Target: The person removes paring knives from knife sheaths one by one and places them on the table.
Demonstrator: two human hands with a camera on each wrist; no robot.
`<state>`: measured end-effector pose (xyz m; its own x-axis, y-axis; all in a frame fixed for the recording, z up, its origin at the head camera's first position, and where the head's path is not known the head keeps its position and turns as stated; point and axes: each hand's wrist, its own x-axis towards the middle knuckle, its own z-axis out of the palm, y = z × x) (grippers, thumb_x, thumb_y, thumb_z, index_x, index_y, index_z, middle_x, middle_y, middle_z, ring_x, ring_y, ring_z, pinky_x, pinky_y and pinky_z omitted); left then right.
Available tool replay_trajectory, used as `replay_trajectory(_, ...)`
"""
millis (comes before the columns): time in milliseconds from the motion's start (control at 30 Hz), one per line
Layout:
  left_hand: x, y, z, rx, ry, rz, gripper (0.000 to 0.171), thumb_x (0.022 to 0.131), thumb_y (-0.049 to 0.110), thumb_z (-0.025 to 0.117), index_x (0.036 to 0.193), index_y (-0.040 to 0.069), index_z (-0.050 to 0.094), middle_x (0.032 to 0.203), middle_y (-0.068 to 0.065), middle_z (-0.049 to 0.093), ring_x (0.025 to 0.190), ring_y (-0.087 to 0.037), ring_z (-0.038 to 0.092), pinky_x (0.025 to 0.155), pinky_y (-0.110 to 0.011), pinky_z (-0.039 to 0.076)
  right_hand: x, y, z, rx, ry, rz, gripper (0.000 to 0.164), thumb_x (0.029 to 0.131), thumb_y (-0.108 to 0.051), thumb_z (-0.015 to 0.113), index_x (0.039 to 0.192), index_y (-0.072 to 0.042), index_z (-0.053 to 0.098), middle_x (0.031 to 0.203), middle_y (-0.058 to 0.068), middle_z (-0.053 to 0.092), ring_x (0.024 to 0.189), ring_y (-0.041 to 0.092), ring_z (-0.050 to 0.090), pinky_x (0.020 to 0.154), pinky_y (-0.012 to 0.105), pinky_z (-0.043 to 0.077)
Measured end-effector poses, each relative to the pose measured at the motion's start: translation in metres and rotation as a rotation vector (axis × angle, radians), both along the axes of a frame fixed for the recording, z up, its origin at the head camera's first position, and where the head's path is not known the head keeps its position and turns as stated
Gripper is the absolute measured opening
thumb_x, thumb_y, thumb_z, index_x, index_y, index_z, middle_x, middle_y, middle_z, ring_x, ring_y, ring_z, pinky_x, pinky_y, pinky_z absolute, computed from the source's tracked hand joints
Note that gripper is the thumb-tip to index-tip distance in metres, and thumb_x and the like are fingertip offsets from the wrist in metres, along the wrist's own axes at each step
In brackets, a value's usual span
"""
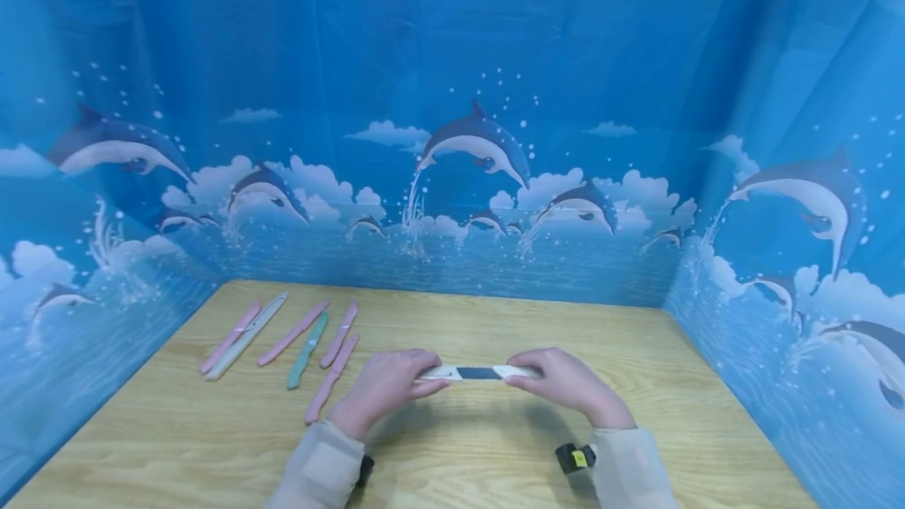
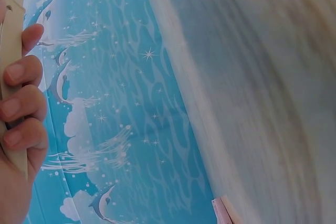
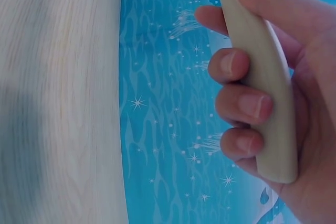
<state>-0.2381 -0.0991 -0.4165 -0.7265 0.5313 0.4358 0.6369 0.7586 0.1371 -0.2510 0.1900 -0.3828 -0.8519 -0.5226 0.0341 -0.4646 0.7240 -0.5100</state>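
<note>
Both hands hold one cream knife [image 1: 479, 373] level above the wooden table, its dark blade showing between two cream end parts. My left hand [image 1: 391, 385] grips the left cream part [image 2: 11, 40], which has a small hole near its upper end and a slit lower down in the left wrist view. Around the smooth right cream part [image 3: 270, 93] curl the fingers of my right hand [image 1: 563, 385], thumb along its top end. Left of the hands lie several pink knives [image 1: 332, 383], a green knife [image 1: 308, 352] and a longer white knife [image 1: 247, 336].
The wood-grain table [image 1: 495, 446] is bordered at the back and sides by a blue dolphin-print curtain [image 1: 452, 258]. A black wrist camera [image 1: 569, 458] with a yellow label sits under the right sleeve [image 1: 629, 462]. The white knife overlaps a pink one.
</note>
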Motion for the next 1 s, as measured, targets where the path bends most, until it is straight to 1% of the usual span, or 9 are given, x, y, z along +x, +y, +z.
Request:
replay_trajectory(233, -0.002, -0.002, -0.001, 0.002, 0.028, 0.004, 0.035, 0.094, 0.051, 0.054, 0.1, 0.019, 0.068, 0.083, 0.009, 0.069, 0.062, -0.001, 0.056, 0.055, -0.017, 0.044, -0.001, 0.004, 0.0, 0.004, 0.023, -0.014, 0.031, 0.092, -0.042, 0.062, 0.111, -0.02, 0.07, 0.105, -0.003, 0.071, 0.09, 0.014, 0.065, 0.079, 0.04, 0.052)
replay_trajectory(367, -0.001, -0.004, 0.0, -0.004, 0.027, 0.022, 0.035, 0.094, 0.051, 0.055, 0.1, 0.019, 0.068, 0.081, 0.01, 0.068, 0.06, 0.0, 0.054, 0.054, -0.016, 0.042, -0.001, 0.01, 0.0, 0.005, 0.048, -0.019, 0.031, 0.091, -0.043, 0.063, 0.11, -0.019, 0.071, 0.102, -0.004, 0.071, 0.088, 0.013, 0.064, 0.078, 0.039, 0.052)
replay_trajectory(467, -0.001, -0.005, 0.001, -0.002, 0.024, 0.032, 0.035, 0.094, 0.051, 0.055, 0.1, 0.02, 0.068, 0.081, 0.01, 0.068, 0.06, 0.001, 0.054, 0.053, -0.015, 0.041, -0.003, 0.015, -0.001, -0.007, 0.037, -0.036, 0.031, 0.091, -0.044, 0.063, 0.109, -0.02, 0.071, 0.101, -0.005, 0.071, 0.088, 0.012, 0.063, 0.079, 0.04, 0.051)
replay_trajectory(600, -0.001, -0.006, 0.001, 0.015, 0.045, 0.021, 0.032, 0.094, 0.05, 0.056, 0.098, 0.02, 0.068, 0.081, 0.01, 0.069, 0.061, 0.001, 0.055, 0.053, -0.016, 0.042, -0.004, 0.019, 0.001, -0.013, 0.012, -0.055, 0.032, 0.091, -0.045, 0.064, 0.11, -0.02, 0.07, 0.103, -0.004, 0.071, 0.091, 0.014, 0.064, 0.081, 0.041, 0.051)
replay_trajectory(767, -0.001, -0.007, 0.001, 0.016, 0.07, 0.02, 0.032, 0.093, 0.05, 0.057, 0.097, 0.02, 0.068, 0.08, 0.01, 0.068, 0.059, 0.001, 0.054, 0.052, -0.015, 0.041, -0.003, 0.02, 0.003, -0.022, -0.006, -0.048, 0.035, 0.09, -0.045, 0.064, 0.112, -0.018, 0.07, 0.105, -0.002, 0.071, 0.093, 0.016, 0.064, 0.08, 0.042, 0.052)
replay_trajectory(1000, -0.001, -0.008, 0.002, 0.013, 0.06, 0.021, 0.031, 0.093, 0.049, 0.058, 0.098, 0.021, 0.069, 0.081, 0.01, 0.069, 0.06, 0.001, 0.055, 0.053, -0.015, 0.042, -0.003, 0.021, 0.003, -0.026, -0.017, -0.064, 0.033, 0.091, -0.043, 0.065, 0.112, -0.018, 0.07, 0.105, -0.002, 0.071, 0.093, 0.016, 0.064, 0.081, 0.043, 0.052)
